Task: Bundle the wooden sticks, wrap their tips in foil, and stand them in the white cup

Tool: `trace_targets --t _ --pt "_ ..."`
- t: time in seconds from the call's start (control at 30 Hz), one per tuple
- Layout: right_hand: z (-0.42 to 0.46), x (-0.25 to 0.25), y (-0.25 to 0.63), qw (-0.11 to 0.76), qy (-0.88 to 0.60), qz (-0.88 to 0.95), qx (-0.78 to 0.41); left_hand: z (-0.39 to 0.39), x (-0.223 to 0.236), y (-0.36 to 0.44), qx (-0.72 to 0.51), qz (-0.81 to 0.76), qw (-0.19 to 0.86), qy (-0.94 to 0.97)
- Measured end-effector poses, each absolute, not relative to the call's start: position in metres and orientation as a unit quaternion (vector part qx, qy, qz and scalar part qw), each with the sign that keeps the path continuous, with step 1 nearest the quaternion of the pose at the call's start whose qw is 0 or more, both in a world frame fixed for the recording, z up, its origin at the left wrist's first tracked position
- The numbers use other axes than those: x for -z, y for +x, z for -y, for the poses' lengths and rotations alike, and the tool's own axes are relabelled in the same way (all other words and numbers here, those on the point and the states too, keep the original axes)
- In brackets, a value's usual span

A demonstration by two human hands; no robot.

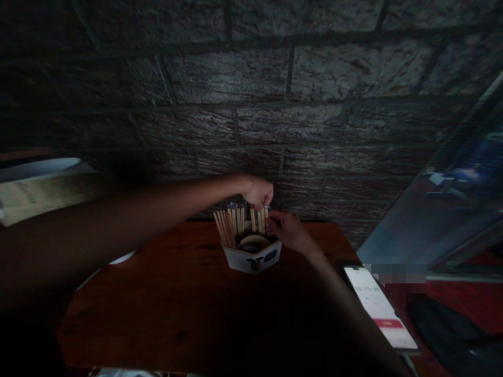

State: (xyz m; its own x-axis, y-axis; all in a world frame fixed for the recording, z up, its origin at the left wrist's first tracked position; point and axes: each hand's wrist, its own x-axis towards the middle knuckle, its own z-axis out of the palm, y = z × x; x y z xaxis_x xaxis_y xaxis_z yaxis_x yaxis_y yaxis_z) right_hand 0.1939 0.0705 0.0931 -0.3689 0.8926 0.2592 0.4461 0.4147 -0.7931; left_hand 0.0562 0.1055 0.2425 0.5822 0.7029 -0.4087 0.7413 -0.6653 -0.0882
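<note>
A white angular container (239,262) with dark printing on its front stands on the wooden table near the wall. Several wooden chopsticks (225,229) lean upright in its left part, some of them in clear wrappers. A round pale item (253,242) sits in its front middle. My left hand (258,192) reaches across from the left and is closed over the tops of the chopsticks at the back right. Just to its right, my right hand (290,229) pinches at the side of the same chopsticks. The fingertips of both hands are partly hidden.
A phone (379,306) with a lit screen lies at the right edge of the wooden table (157,298). Behind it rises a dark brick wall (259,73). A beige printed item (43,196) is at the left, and a glass pane (424,220) is at the right.
</note>
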Motion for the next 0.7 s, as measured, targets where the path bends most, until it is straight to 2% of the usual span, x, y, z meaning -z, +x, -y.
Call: trace_targets --t 0.37,0.5,0.7 --pt "-0.067 -0.099 0.190 0.368 -0.451 0.751 -0.312 -0.110 -0.244 0.058 0.203 -0.431 0.074 0.876" --pt "-0.067 -0.097 0.190 0.376 -0.443 0.752 -0.311 -0.110 -0.243 0.059 0.199 -0.424 0.050 0.882" --pt "-0.061 -0.105 0.192 0.345 -0.458 0.779 -0.254 -0.110 -0.243 0.059 0.216 -0.437 0.056 0.871"
